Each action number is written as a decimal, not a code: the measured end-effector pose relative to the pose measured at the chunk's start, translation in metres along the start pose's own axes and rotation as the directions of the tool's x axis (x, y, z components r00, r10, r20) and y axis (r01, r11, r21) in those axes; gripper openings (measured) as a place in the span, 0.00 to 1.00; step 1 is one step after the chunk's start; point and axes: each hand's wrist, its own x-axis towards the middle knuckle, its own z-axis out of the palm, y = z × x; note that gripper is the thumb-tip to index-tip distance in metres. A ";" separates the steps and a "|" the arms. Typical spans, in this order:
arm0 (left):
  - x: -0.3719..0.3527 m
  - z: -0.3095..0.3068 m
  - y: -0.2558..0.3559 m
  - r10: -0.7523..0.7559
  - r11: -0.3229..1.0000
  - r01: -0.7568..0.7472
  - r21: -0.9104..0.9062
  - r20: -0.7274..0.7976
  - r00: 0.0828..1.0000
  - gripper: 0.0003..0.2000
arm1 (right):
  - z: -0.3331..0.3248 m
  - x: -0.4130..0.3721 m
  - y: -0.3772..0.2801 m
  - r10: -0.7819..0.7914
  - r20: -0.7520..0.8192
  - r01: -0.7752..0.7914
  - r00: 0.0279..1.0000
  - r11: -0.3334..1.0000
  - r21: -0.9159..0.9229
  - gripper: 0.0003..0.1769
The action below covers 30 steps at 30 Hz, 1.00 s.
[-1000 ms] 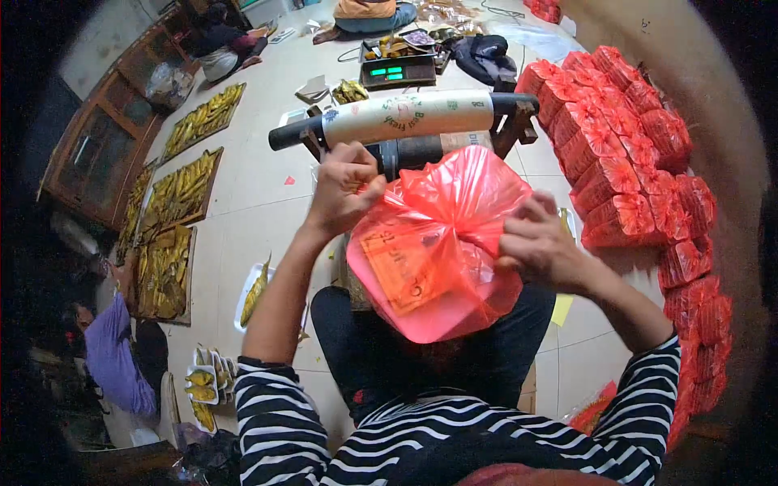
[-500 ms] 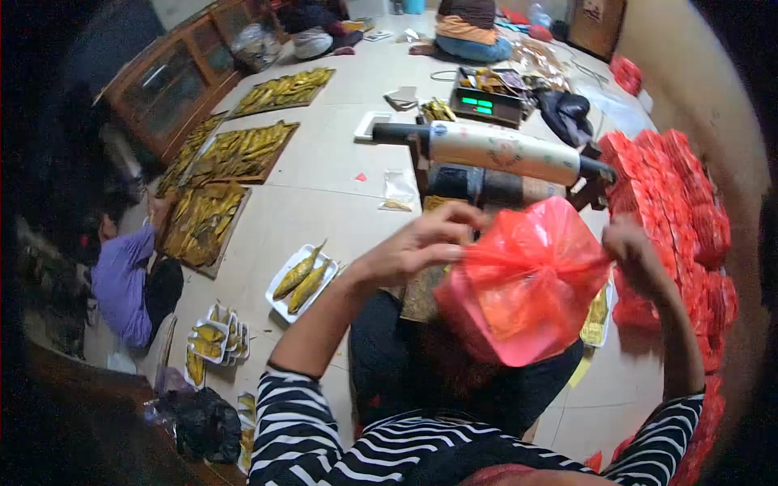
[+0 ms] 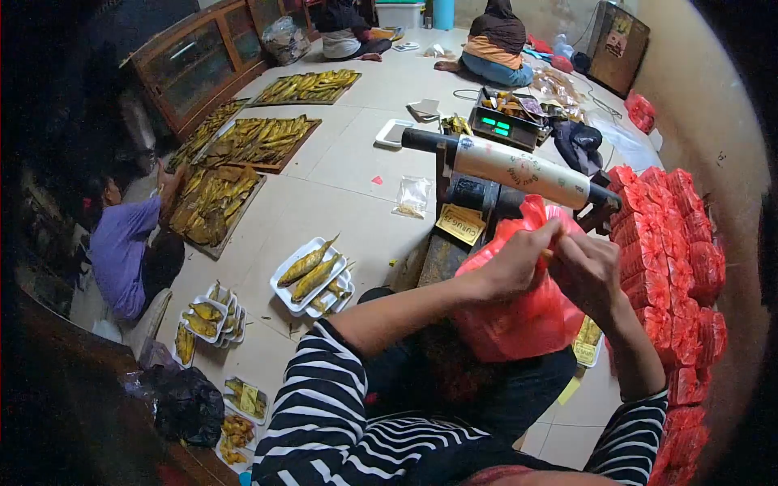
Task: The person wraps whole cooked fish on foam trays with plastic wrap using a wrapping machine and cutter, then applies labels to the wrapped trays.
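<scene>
A red plastic bag (image 3: 506, 328) stands over my lap, full and bulging around what it holds. My left hand (image 3: 519, 261) is closed on the gathered top of the bag. Close against it, my right hand (image 3: 590, 266) also grips the bag's neck, fingers pinched together. A tuft of red plastic sticks up above both hands. Just beyond them is a wrapping stand with a roll of printed film (image 3: 523, 170), and a stack of yellow labels (image 3: 460, 223) lies beside it. The bag's contents are hidden.
Stacked red bags (image 3: 656, 267) line the right wall. On the left are white trays of fish (image 3: 308, 271), more stacked trays (image 3: 212, 316) and large fish racks (image 3: 215, 206). A person in purple (image 3: 126, 251) sits by the racks. A scale (image 3: 506, 121) stands ahead; two people sit farther back.
My hands have come together from either side of the bag, drawing its spread top into a bunched neck. The view has shifted slightly.
</scene>
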 end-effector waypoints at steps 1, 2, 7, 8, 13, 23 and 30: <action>0.001 0.002 0.002 0.094 0.989 -0.086 0.123 -0.059 0.994 0.19 | -0.012 0.009 -0.006 -0.015 -0.036 0.014 0.999 1.000 -0.020 0.14; 0.001 0.003 0.004 0.193 0.954 -0.162 0.252 -0.105 0.976 0.18 | -0.016 0.006 0.002 0.004 -0.075 -0.009 0.997 0.998 -0.065 0.14; -0.014 -0.001 0.004 0.260 0.806 -0.156 0.570 -0.104 0.960 0.05 | 0.032 -0.027 0.053 0.587 0.165 -0.606 0.792 0.790 0.094 0.07; -0.011 -0.002 0.005 0.287 0.802 -0.182 0.569 -0.100 0.953 0.06 | 0.041 -0.035 0.051 0.624 0.270 -0.666 0.733 0.740 0.099 0.06; 0.004 -0.020 0.035 0.180 0.867 -0.124 0.483 -0.072 0.981 0.09 | 0.019 -0.023 0.005 0.413 -0.338 -0.397 0.845 0.910 0.121 0.10; 0.007 -0.022 0.000 -0.254 0.761 0.384 -0.523 0.303 0.918 0.08 | 0.025 -0.043 -0.011 0.348 -0.064 -0.336 0.935 0.930 0.150 0.10; 0.003 -0.040 0.010 -0.114 0.969 0.077 0.233 0.153 0.982 0.07 | 0.001 -0.050 -0.007 0.159 0.173 -0.181 0.972 0.976 0.119 0.07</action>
